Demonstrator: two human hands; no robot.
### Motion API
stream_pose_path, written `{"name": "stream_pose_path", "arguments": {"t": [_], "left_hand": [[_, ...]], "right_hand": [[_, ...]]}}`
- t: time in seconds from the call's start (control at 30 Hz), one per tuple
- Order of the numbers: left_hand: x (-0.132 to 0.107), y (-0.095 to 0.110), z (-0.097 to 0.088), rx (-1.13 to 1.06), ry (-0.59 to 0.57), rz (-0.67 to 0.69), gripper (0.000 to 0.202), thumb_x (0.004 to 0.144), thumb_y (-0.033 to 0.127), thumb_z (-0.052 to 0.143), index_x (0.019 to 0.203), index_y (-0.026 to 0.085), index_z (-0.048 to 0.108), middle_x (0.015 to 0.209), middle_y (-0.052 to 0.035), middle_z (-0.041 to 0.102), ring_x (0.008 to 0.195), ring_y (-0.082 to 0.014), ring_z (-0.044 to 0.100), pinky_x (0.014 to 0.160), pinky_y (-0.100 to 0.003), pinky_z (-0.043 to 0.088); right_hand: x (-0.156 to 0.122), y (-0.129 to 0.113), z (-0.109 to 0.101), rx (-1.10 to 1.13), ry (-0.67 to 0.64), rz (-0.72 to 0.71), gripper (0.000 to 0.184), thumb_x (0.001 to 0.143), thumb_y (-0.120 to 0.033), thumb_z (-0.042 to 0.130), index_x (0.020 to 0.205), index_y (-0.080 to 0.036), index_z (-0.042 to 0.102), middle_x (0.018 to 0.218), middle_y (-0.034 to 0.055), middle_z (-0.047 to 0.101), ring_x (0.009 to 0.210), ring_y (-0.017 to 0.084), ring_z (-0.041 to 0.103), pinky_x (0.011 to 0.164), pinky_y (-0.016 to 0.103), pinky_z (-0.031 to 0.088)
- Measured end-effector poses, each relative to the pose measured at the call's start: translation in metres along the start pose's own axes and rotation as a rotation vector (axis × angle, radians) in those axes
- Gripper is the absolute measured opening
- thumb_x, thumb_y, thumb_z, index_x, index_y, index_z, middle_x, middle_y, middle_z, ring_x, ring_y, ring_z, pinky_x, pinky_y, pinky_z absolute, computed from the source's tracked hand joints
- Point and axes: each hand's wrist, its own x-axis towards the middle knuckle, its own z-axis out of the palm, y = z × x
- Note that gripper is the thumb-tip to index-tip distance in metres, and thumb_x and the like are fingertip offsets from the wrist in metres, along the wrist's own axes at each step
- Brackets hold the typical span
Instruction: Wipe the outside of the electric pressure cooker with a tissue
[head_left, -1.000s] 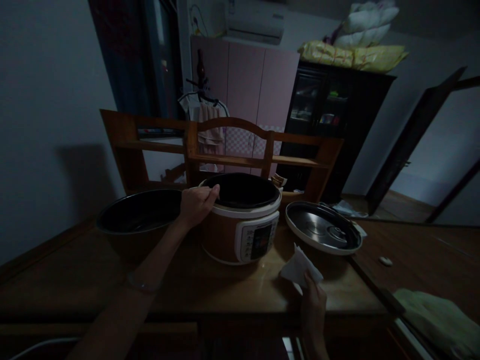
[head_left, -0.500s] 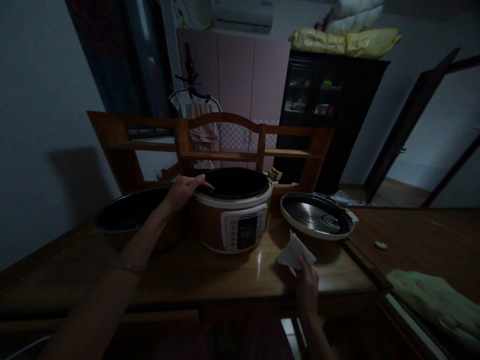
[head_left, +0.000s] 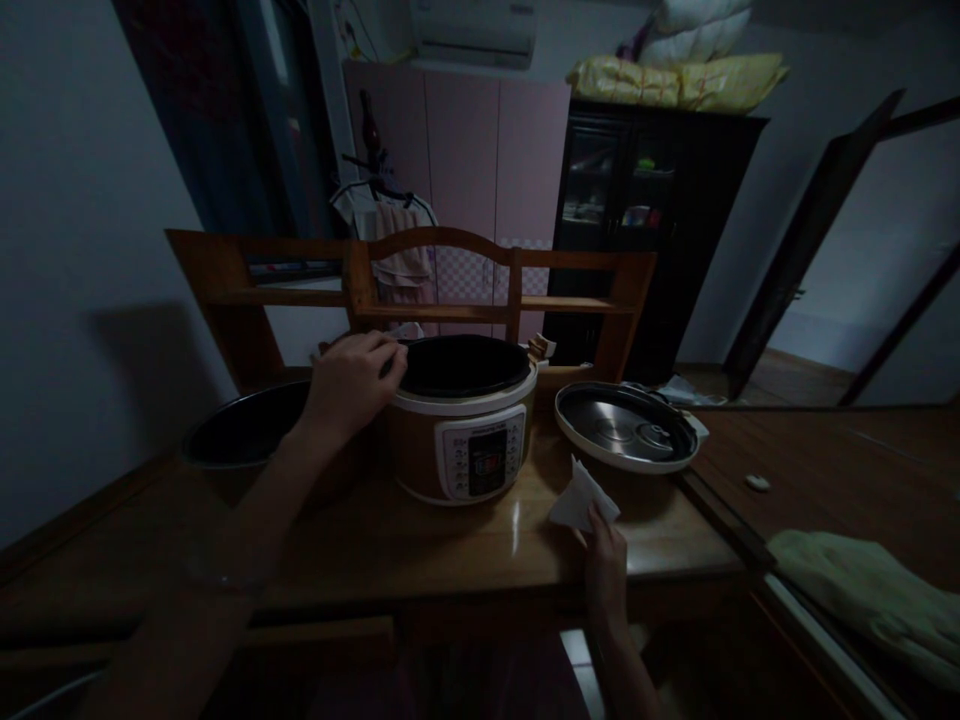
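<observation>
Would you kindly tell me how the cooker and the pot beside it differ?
The cooker is brownish with white trim; the pot looks dark. The cooker shows a control panel, while the pot, partly hidden, shows none. Both are open-topped, dark inside, and on the wooden table.

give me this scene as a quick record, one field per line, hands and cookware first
left hand: at the near-left rim of the cooker; firm grip or light touch, cannot tell
right hand: holding a folded white sheet above the table's front part
white sheet: paper or cloth, unclear
cooker: lidless, control panel facing the person
lid: right of the cooker, metal underside up
dark pot: left of the cooker, partly behind the left arm
table: wooden
light: dim
</observation>
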Motion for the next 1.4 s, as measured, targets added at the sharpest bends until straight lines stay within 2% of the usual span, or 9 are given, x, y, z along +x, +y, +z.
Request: {"name": "stream_pose_path", "arguments": {"t": [0.07,0.2,0.43,0.63,0.83,1.0,1.13,1.27,1.4], "left_hand": [[-0.011,0.013,0.001,-0.062,-0.005,-0.027,0.038,0.1,0.037,0.039,0.096,0.021,0.073,0.106,-0.009,0.072,0.099,-0.025,0.065,0.092,-0.039,0.047],[-0.032,0.034,0.015,-0.163,0.043,-0.038,0.037,0.101,0.034,0.038,0.099,0.02,0.071,0.106,-0.0085,0.072,0.109,-0.0245,0.063,0.108,-0.041,0.041],[-0.049,0.051,0.037,-0.345,0.186,-0.11,0.04,0.101,0.026,0.03,0.116,0.02,0.066,0.126,-0.009,0.066,0.124,-0.0229,0.057,0.114,-0.043,0.036],[-0.054,0.054,0.054,-0.467,0.315,-0.125,0.046,0.102,0.032,0.024,0.104,0.019,0.068,0.107,-0.0075,0.071,0.109,-0.0207,0.063,0.116,-0.044,0.036],[-0.048,0.064,0.046,-0.588,0.332,-0.374,0.059,0.105,0.04,0.02,0.092,0.021,0.073,0.102,-0.0065,0.074,0.12,-0.0204,0.06,0.112,-0.038,0.039],[-0.046,0.068,0.042,-0.62,0.338,-0.424,0.061,0.105,0.042,0.021,0.088,0.021,0.075,0.1,-0.0055,0.075,0.118,-0.0199,0.062,0.11,-0.036,0.04],[-0.048,0.062,0.042,-0.656,0.306,-0.414,0.06,0.104,0.045,0.022,0.089,0.021,0.076,0.102,-0.0055,0.075,0.12,-0.0207,0.061,0.109,-0.035,0.04],[-0.049,0.06,0.04,-0.68,0.294,-0.418,0.06,0.104,0.045,0.024,0.089,0.021,0.076,0.104,-0.0052,0.075,0.12,-0.0208,0.061,0.109,-0.035,0.04],[-0.048,0.061,0.04,-0.679,0.297,-0.433,0.06,0.104,0.046,0.024,0.089,0.022,0.076,0.103,-0.0052,0.075,0.121,-0.021,0.06,0.108,-0.036,0.041]], "right_hand": [[0.0,0.002,-0.003,-0.097,-0.002,-0.116,0.05,0.086,-0.059,0.054,0.104,-0.018,0.077,0.104,0.0109,0.074,0.105,0.03,0.064,0.09,0.046,0.053],[0.001,0.003,-0.007,-0.195,0.019,-0.24,0.05,0.084,-0.06,0.056,0.102,-0.019,0.077,0.099,0.0109,0.073,0.105,0.031,0.06,0.095,0.049,0.049],[0.0,0.012,-0.01,-0.222,0.045,-0.206,0.052,0.083,-0.062,0.055,0.103,-0.02,0.078,0.101,0.0109,0.072,0.109,0.032,0.058,0.101,0.051,0.044],[-0.005,0.012,-0.006,-0.204,0.092,-0.121,0.05,0.086,-0.057,0.052,0.106,-0.02,0.078,0.107,0.011,0.073,0.114,0.032,0.058,0.103,0.049,0.044],[-0.004,-0.005,0.003,-0.046,0.081,-0.051,0.044,0.085,-0.051,0.059,0.103,-0.016,0.079,0.104,0.0122,0.074,0.106,0.032,0.063,0.094,0.049,0.05],[-0.01,-0.013,0.007,-0.008,0.165,-0.011,0.05,0.085,-0.055,0.06,0.111,-0.015,0.076,0.115,0.0125,0.072,0.117,0.032,0.06,0.1,0.047,0.046],[-0.011,-0.041,0.025,0.042,0.061,-0.127,0.054,0.089,-0.054,0.06,0.122,-0.013,0.071,0.119,0.0127,0.073,0.122,0.032,0.059,0.106,0.045,0.041],[-0.004,-0.076,0.06,0.142,-0.139,-0.267,0.05,0.095,-0.048,0.054,0.135,-0.019,0.063,0.133,0.0096,0.067,0.131,0.028,0.055,0.115,0.044,0.032],[0.001,-0.084,0.089,0.214,-0.296,-0.291,0.046,0.098,-0.046,0.05,0.135,-0.023,0.063,0.138,0.0065,0.064,0.134,0.024,0.052,0.118,0.041,0.029]]}}
